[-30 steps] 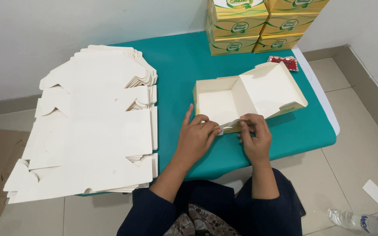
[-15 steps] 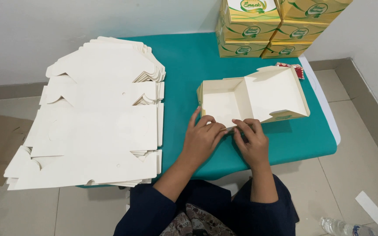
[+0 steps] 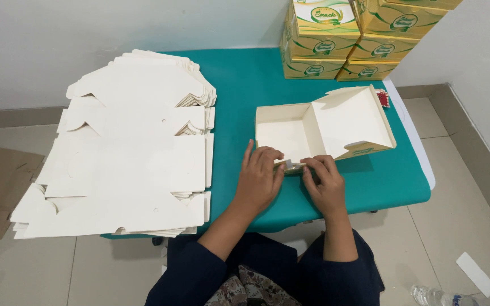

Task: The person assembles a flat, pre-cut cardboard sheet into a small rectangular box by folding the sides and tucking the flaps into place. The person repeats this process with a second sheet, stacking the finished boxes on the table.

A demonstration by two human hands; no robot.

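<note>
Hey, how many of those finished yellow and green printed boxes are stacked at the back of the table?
4 yellow and green printed cardboard boxes show: top left, top right, lower left, lower right. The frame's top edge cuts the stack, so more may sit above or behind.

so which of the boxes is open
The white box under both hands, lid up, inside showing; the yellow-green boxes stacked behind it are closed.

Teal-topped table (image 3: 239,85), stack of flat white carton blanks (image 3: 126,153) overhanging its left edge, half-folded white box (image 3: 324,127) near the front edge, yellow-green printed boxes (image 3: 336,42) stacked at the back right corner
</note>
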